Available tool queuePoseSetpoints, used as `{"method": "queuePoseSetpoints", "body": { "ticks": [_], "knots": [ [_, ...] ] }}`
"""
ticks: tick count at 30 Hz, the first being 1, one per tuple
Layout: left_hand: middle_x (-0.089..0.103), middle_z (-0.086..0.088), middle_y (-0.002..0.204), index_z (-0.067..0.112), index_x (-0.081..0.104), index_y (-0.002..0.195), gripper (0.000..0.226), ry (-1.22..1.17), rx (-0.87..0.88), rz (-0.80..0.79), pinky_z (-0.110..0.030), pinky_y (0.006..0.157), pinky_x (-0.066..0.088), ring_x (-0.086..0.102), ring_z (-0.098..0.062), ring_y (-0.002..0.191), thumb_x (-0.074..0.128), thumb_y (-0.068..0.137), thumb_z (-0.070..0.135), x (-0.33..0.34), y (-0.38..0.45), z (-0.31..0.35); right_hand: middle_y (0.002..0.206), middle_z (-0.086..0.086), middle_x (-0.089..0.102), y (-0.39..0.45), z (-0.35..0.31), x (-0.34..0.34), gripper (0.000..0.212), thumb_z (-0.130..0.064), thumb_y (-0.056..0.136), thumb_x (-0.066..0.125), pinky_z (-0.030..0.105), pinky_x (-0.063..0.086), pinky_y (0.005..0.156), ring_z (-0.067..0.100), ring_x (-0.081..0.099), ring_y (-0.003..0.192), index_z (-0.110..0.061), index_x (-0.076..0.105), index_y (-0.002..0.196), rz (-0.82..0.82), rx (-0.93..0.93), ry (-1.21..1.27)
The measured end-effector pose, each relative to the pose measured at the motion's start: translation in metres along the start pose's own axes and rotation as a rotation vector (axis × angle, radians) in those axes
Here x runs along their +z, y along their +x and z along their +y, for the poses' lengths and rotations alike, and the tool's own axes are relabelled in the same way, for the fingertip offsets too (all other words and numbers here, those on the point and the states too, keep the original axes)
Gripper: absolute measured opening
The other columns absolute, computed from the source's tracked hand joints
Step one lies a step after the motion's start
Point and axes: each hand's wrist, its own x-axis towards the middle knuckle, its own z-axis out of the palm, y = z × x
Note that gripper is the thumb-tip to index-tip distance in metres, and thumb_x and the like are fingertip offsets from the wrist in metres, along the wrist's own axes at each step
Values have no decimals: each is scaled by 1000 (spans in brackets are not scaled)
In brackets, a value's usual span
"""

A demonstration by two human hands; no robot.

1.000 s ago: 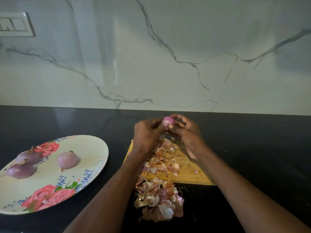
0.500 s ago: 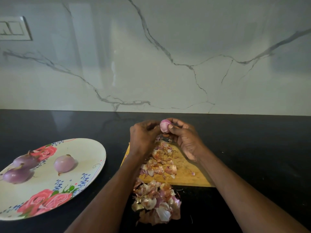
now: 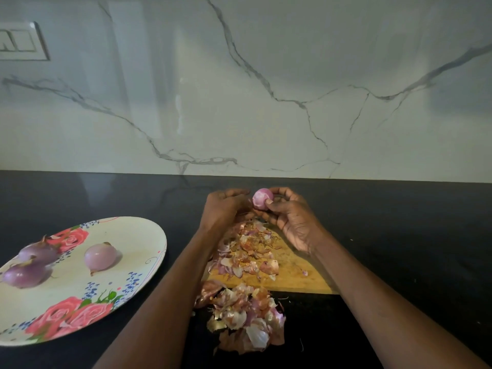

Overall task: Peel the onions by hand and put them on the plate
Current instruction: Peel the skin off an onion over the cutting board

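**Onion being held over the cutting board; three onions lying on the plate**

Head view. A small pink onion (image 3: pixel 262 199) is being held above the far end of the wooden cutting board (image 3: pixel 300 278). It is being gripped by the right hand (image 3: pixel 291 222), with the thumb curled against its near side and the fingers wrapped behind it. The left hand (image 3: pixel 223 209) is being kept just beside the onion, fingers curled inward toward it; whether anything is being pinched by them cannot be told, since the fingertips are hidden by the back of the hand.

Loose onion skins (image 3: pixel 250 251) are being carried by the board beneath the hands. A second heap of peelings (image 3: pixel 245 315) is lying on the black countertop (image 3: pixel 412 235), at the board's near edge.

To the left, well apart from the hands, a floral plate (image 3: pixel 127 230) is being occupied by three peeled onions: one (image 3: pixel 100 257) near the middle, and two (image 3: pixel 37 253) (image 3: pixel 25 274) touching each other at its left side.

A marble-patterned wall (image 3: pixel 266 89) is standing behind the counter, with a switch plate (image 3: pixel 21 41) at its upper left.
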Motion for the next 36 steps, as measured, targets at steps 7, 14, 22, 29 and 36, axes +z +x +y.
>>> {"method": "queuePoseSetpoints", "body": {
  "ticks": [7,14,22,29,36],
  "knots": [
    [76,-19,94,7,75,104,19,-90,-32,-106,-39,81,62,74,-34,91,74,86,7,5,-7,-2,108,17,72,-3,4,-2,30,7,86,69,23,55,58,23,68,87,-9,62,110,64,-35,-133],
    [78,-12,90,10,76,106,18,42,137,-51,-47,88,60,74,-28,84,73,89,9,9,-12,-5,114,20,72,-2,6,-2,27,1,86,71,26,54,65,23,68,92,-11,63,109,82,-87,-245],
    [77,1,83,19,75,108,20,272,347,8,-43,76,62,74,-21,76,74,89,15,8,-18,-2,108,5,76,-2,4,-2,34,7,88,65,32,57,87,23,69,106,-20,72,107,30,-103,-262],
    [77,-1,80,30,75,92,11,302,417,72,-48,72,61,74,-24,75,72,90,20,7,-19,-8,109,8,77,-1,6,-4,35,2,89,66,41,52,94,25,69,104,-15,71,120,21,-72,-270],
    [75,-14,76,16,75,83,24,217,305,100,-42,67,62,72,-29,68,59,97,6,2,-5,-12,104,10,77,-1,9,-4,31,6,90,62,29,57,79,19,70,90,-14,71,111,-15,-41,-170]
  ]
}}
